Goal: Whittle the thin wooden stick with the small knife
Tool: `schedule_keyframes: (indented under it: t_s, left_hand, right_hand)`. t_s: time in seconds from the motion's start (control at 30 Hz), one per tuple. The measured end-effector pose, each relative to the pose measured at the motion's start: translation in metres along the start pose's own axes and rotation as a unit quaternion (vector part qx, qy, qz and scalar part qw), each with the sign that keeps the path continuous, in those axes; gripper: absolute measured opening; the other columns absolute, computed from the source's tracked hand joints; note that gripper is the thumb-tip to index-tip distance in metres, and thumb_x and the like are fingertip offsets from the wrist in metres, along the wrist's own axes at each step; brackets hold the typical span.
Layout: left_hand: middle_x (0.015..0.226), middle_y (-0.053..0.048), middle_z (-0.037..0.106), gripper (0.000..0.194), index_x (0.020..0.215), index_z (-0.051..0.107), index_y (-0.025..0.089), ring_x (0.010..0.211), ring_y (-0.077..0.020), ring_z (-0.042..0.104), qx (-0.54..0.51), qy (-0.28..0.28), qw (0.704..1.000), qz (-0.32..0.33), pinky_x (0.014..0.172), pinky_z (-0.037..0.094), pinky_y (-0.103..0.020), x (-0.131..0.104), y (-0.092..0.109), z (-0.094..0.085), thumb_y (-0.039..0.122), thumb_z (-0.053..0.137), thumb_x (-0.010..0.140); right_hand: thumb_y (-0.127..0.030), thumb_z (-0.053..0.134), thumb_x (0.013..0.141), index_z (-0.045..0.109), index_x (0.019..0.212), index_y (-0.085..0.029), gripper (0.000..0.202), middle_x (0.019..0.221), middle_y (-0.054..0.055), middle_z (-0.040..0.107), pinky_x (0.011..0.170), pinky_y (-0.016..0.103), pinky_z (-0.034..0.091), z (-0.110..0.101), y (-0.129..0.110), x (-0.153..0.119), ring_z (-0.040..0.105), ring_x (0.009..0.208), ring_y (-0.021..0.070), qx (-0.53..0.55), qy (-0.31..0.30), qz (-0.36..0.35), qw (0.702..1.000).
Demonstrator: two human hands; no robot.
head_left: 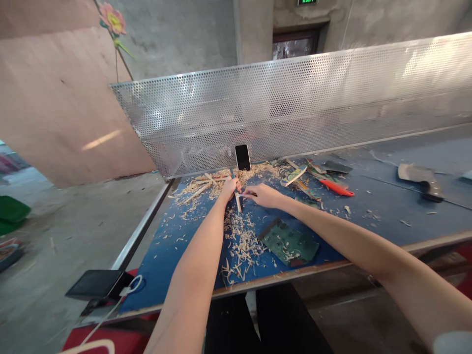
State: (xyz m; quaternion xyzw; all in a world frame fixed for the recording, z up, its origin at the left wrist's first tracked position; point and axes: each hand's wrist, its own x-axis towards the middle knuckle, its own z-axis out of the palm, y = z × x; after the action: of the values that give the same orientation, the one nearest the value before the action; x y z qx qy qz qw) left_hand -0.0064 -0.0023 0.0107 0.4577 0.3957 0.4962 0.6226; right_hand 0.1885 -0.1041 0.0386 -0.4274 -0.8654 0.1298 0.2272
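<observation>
My left hand is wrapped round a thin pale wooden stick, whose lower end points down toward the blue table. Just to its right, my right hand pinches a small, thin tool that reaches across the stick; its exact shape is too small to tell. Curled wood shavings lie in a heap below both hands. Beyond the hands, a dark-screened phone leans upright against the perforated metal panel.
A green sheet with shavings on it lies near the front edge. To the right are a red-handled tool, wood scraps and a cleaver-like blade. A black device with a white cable sits at the left corner.
</observation>
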Motion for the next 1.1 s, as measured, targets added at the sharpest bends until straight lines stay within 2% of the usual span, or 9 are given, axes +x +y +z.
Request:
schedule_keyframes:
  t_s: [0.2,0.3,0.4,0.53,0.63,0.73,0.87,1.0,1.1]
  left_hand:
    - [0.051,0.010,0.045,0.027,0.087,0.048,0.028,0.040,-0.0125,0.045,0.033,0.005,0.999,0.025,0.049,0.040,-0.025,0.002,-0.002,-0.001,0.012,0.069,0.094]
    - [0.048,0.006,0.046,0.031,0.075,0.046,0.028,0.040,-0.0135,0.049,0.077,0.019,0.996,0.044,0.050,0.040,-0.026,0.004,-0.005,-0.001,0.011,0.064,0.094]
    - [0.047,0.005,0.045,0.032,0.073,0.047,0.027,0.040,-0.0138,0.049,0.074,0.022,0.995,0.057,0.049,0.039,-0.026,0.004,-0.006,-0.002,0.011,0.064,0.094]
    - [0.048,0.007,0.042,0.034,0.075,0.046,0.028,0.040,-0.0136,0.046,0.035,0.007,0.998,0.052,0.049,0.042,-0.026,0.002,-0.004,-0.002,0.013,0.066,0.098]
    - [0.048,0.008,0.041,0.030,0.081,0.049,0.028,0.040,-0.0138,0.044,0.017,0.002,0.999,0.041,0.048,0.043,-0.025,0.001,-0.003,-0.002,0.016,0.067,0.102]
    - [0.049,0.010,0.043,0.024,0.089,0.053,0.027,0.040,-0.0136,0.044,0.003,-0.001,0.999,0.041,0.048,0.043,-0.025,0.000,-0.002,-0.001,0.022,0.071,0.104]
    - [0.052,0.008,0.052,0.025,0.099,0.059,0.025,0.040,-0.0153,0.052,0.023,0.008,0.999,0.026,0.048,0.044,-0.025,-0.001,0.000,-0.001,0.038,0.079,0.107]
    - [0.054,0.005,0.060,0.028,0.113,0.067,0.022,0.042,-0.0180,0.058,0.040,0.016,0.999,0.005,0.048,0.043,-0.027,-0.002,0.003,0.000,0.048,0.078,0.111]
    - [0.057,0.002,0.063,0.032,0.116,0.070,0.020,0.042,-0.0175,0.058,0.042,0.015,0.999,-0.006,0.047,0.040,-0.026,-0.001,0.003,-0.001,0.052,0.076,0.113]
  right_hand:
    - [-0.030,0.063,0.122,0.085,0.129,-0.026,0.024,0.113,0.011,0.090,0.082,0.031,0.043,0.005,-0.005,0.005,0.078,0.096,0.0257,-0.088,-0.002,0.017,0.996]
    - [-0.025,0.062,0.121,0.085,0.128,-0.025,0.025,0.112,0.011,0.090,0.082,0.030,0.044,0.006,-0.008,0.004,0.078,0.094,0.0252,-0.077,-0.007,0.017,0.997]
    - [-0.020,0.065,0.116,0.087,0.121,-0.022,0.023,0.105,0.010,0.090,0.082,0.030,0.046,0.008,-0.013,-0.001,0.077,0.089,0.0232,-0.022,-0.015,0.005,1.000]
    - [-0.018,0.071,0.109,0.090,0.108,-0.023,0.020,0.102,0.008,0.091,0.079,0.030,0.049,0.010,-0.020,-0.015,0.076,0.081,0.0213,0.042,-0.074,-0.042,0.995]
    - [-0.017,0.071,0.106,0.092,0.108,-0.028,0.024,0.103,0.006,0.092,0.082,0.031,0.051,0.005,-0.022,-0.021,0.079,0.086,0.0225,0.029,-0.117,-0.090,0.989]
    - [-0.023,0.067,0.111,0.092,0.119,-0.029,0.027,0.099,0.006,0.091,0.084,0.033,0.052,-0.003,-0.016,-0.020,0.080,0.086,0.0233,0.022,-0.090,-0.084,0.992]
    - [-0.029,0.065,0.115,0.090,0.130,-0.025,0.029,0.108,0.010,0.091,0.087,0.035,0.055,-0.006,-0.003,-0.015,0.082,0.091,0.0250,0.019,-0.015,-0.057,0.998]
    - [-0.029,0.064,0.118,0.088,0.132,-0.027,0.028,0.124,0.011,0.092,0.093,0.037,0.058,0.003,0.005,-0.011,0.086,0.107,0.0300,-0.031,-0.003,-0.037,0.999]
    - [-0.027,0.062,0.120,0.084,0.139,-0.028,0.029,0.138,0.011,0.090,0.100,0.039,0.059,0.011,0.004,-0.005,0.086,0.120,0.0319,-0.048,0.003,-0.017,0.999]
